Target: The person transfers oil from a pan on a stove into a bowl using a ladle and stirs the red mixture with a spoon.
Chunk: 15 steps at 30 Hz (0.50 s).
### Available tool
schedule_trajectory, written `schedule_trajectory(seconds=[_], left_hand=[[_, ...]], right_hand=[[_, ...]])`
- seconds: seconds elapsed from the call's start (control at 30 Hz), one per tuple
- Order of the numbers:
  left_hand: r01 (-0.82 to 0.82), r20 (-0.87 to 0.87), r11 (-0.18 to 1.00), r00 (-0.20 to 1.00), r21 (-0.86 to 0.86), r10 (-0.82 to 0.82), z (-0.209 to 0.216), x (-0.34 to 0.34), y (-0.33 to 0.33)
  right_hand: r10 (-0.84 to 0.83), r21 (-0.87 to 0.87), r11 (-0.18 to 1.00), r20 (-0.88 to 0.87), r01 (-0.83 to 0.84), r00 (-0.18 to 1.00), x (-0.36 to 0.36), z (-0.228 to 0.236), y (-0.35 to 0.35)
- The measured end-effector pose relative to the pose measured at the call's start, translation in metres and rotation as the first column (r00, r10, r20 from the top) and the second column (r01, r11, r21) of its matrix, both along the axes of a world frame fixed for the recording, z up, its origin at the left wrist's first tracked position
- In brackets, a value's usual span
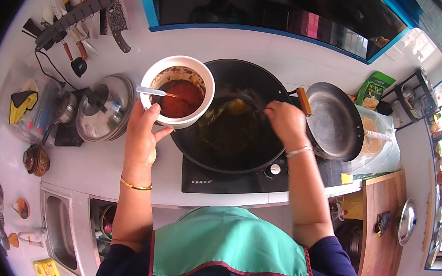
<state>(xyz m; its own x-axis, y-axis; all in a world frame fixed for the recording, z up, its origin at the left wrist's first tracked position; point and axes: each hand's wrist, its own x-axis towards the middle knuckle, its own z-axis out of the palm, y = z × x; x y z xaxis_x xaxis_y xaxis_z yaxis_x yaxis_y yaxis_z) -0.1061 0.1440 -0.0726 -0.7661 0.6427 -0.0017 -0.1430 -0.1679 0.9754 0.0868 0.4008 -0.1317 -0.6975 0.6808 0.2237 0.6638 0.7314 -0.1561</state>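
Note:
My left hand [143, 137] is closed around a white bowl [206, 101], held up over the left side of a black wok [229, 158]. Dark red sauce or paste [181, 103] fills the bottom of the bowl, with smears up its inner wall. A spoon [151, 91] with a pale handle leans in it, its tip in the red sauce. Over the wok's right side, my right hand [286, 125] has its fingers curled together; whatever they may hold is hidden. Inside the wok lies shiny liquid with a yellowish patch [237, 107].
The wok stands on a black cooktop [216, 184] with a knob [273, 169]. A second pan [334, 123] sits right of it. Lids [105, 111] stand at the left, below a wall rack of knives [79, 15]. A green packet [374, 90] stands at the back right.

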Motion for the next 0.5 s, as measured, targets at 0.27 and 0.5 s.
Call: schedule_trajectory(seconds=[0.27,0.5], left_hand=[[-0.036,0.022,0.999,0.999,0.004,0.036,-0.008,-0.007,-0.011],[-0.009,0.013,1.000,1.000,-0.028,0.009,-0.005,-0.001,-0.003]], right_hand=[[0.126,-0.154,0.982,0.072,-0.114,0.989,0.041,0.025,-0.019],[0.178,0.012,0.984,-0.027,-0.178,0.984,-0.015,-0.004,-0.032]])
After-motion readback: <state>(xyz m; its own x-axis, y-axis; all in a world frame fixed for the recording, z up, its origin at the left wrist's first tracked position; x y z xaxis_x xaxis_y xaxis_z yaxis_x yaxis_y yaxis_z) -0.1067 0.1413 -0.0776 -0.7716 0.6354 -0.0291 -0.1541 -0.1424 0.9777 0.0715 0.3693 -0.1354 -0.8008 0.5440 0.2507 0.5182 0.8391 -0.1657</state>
